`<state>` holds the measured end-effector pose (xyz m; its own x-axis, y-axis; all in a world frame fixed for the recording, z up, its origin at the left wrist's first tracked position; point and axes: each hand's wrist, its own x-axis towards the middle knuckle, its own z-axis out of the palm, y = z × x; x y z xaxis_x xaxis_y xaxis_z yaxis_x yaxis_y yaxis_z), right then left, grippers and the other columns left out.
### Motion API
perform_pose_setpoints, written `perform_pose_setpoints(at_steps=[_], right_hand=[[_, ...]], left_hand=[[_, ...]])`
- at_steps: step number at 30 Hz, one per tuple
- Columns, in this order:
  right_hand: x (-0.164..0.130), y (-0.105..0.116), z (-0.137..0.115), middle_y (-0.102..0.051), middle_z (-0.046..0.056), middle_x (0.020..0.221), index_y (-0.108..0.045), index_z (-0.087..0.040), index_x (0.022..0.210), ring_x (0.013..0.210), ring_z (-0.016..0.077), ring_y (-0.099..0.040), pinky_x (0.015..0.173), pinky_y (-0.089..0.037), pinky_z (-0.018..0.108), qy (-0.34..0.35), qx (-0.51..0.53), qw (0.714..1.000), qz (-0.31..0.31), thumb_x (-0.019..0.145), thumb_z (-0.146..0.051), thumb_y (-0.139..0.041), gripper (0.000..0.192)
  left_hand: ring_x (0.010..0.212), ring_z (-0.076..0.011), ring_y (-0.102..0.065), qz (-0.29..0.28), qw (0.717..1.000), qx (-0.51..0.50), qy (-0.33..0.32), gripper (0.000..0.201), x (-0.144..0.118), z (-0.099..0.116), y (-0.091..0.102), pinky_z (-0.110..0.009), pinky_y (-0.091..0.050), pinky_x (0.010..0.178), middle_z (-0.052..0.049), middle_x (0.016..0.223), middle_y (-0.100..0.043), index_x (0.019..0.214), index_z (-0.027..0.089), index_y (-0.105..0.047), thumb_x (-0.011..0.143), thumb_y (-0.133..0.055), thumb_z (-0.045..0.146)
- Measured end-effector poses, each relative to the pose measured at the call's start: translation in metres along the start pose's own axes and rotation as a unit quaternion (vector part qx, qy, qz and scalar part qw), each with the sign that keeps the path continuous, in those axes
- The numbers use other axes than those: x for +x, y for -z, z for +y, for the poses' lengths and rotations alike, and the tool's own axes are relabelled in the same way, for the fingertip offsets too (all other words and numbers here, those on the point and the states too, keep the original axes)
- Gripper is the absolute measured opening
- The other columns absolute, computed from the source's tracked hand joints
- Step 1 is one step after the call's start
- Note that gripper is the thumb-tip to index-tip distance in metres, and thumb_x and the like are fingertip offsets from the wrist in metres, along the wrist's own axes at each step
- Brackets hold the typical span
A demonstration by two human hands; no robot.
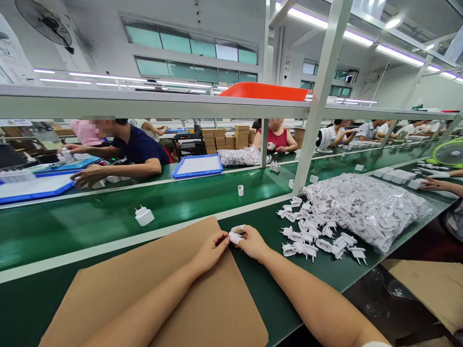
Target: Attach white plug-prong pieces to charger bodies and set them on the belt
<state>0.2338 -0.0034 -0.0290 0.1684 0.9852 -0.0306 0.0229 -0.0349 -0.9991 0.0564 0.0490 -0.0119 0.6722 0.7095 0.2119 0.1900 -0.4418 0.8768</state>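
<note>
Over the right edge of a cardboard sheet point(173, 279), my two hands meet at a small white plastic plug piece point(236, 237), mostly covered by fingers. My left hand point(211, 250) is closed, thumb and forefinger pinching its left side. From the right, my right hand point(253, 243) grips it with closed fingers; white coverings appear to be on some fingertips. Loose white plug pieces point(307, 236) with metal pins lie scattered to the right of my right hand. Behind them rests a clear plastic bag point(365, 205) packed with similar white pieces.
A green conveyor belt point(195, 200) runs across, carrying a white charger point(144, 216) and a smaller white block point(240, 190). A metal post point(318, 101) rises beyond the loose pieces. Co-workers sit opposite; another person's hand point(436, 184) is at right. Overhead, a shelf holds an orange tray point(265, 91).
</note>
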Motion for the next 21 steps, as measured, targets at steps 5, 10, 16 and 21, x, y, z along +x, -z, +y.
perform_pose_setpoints(at_steps=[5, 10, 16, 21], right_hand=[[-0.001, 0.000, -0.002, -0.076, 0.003, 0.095, -0.073, -0.021, 0.104, 0.076, 0.0169, -0.070, 0.075, -0.057, 0.031, 0.001, 0.004, 1.000, -0.002, 0.072, -0.022, -0.081, 0.033], [-0.002, -0.001, -0.001, -0.078, 0.005, 0.103, -0.074, -0.021, 0.108, 0.091, 0.0213, -0.074, 0.089, -0.059, 0.036, -0.009, 0.032, 0.999, 0.006, 0.067, -0.021, -0.084, 0.042], [-0.002, 0.001, -0.011, -0.075, 0.005, 0.095, -0.078, -0.021, 0.104, 0.090, 0.0228, -0.071, 0.087, -0.058, 0.038, 0.044, -0.030, 0.998, 0.029, 0.074, -0.027, -0.082, 0.031], [-0.020, 0.005, -0.042, -0.064, 0.004, 0.092, -0.080, -0.022, 0.101, 0.082, 0.0177, -0.065, 0.077, -0.053, 0.030, 0.173, -0.179, 0.964, 0.089, 0.084, -0.031, -0.077, 0.020]], left_hand=[[0.093, -0.0255, -0.064, 0.003, 1.000, 0.001, 0.004, 0.046, 0.000, 0.001, 0.000, -0.036, -0.048, 0.088, -0.008, 0.096, -0.073, 0.095, 0.020, -0.073, 0.094, -0.053, 0.061], [0.093, -0.0252, -0.064, 0.012, 1.000, -0.004, 0.011, 0.047, 0.000, -0.001, 0.000, -0.036, -0.049, 0.087, -0.008, 0.097, -0.073, 0.097, 0.019, -0.073, 0.093, -0.055, 0.062], [0.100, -0.0264, -0.066, 0.025, 0.998, -0.056, 0.022, 0.056, 0.002, -0.002, -0.001, -0.038, -0.051, 0.096, -0.008, 0.099, -0.074, 0.094, 0.019, -0.072, 0.094, -0.051, 0.070], [0.110, -0.0290, -0.066, 0.119, 0.985, -0.112, 0.059, 0.066, 0.007, -0.011, -0.002, -0.041, -0.050, 0.102, -0.011, 0.109, -0.075, 0.099, 0.018, -0.074, 0.081, -0.060, 0.080]])
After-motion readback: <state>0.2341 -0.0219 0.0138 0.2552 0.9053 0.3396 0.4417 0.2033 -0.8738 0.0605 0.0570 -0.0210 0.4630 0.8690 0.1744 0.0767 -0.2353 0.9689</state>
